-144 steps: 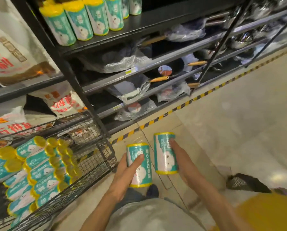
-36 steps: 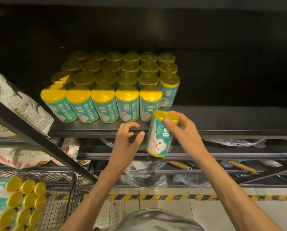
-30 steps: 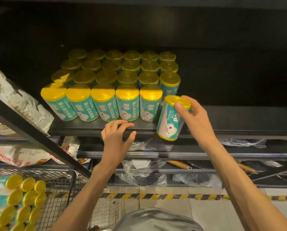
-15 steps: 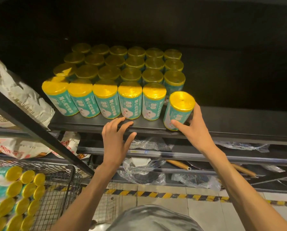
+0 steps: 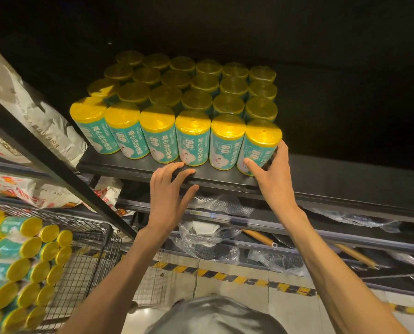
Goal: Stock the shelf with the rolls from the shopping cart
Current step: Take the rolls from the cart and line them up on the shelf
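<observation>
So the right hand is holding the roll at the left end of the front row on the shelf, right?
Not quite: the head view shows the right hand holding the roll at the right end of the front row on the shelf, not the left end.

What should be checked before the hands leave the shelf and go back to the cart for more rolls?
1. Newest teal roll with yellow cap stands upright on the black metal shelf, at the right end of the front row: ok.
2. It sits in line with its neighbours, base behind the shelf lip: ok.
3. Right hand has let go: not ok, thumb and fingers are on the roll's sides.
4. Left hand is free: ok, its fingers lie open on the shelf edge, holding nothing.
5. Black wire shopping cart has rolls left: ok, many show at lower left.
6. Shelf space to the right: ok, bare.
</observation>
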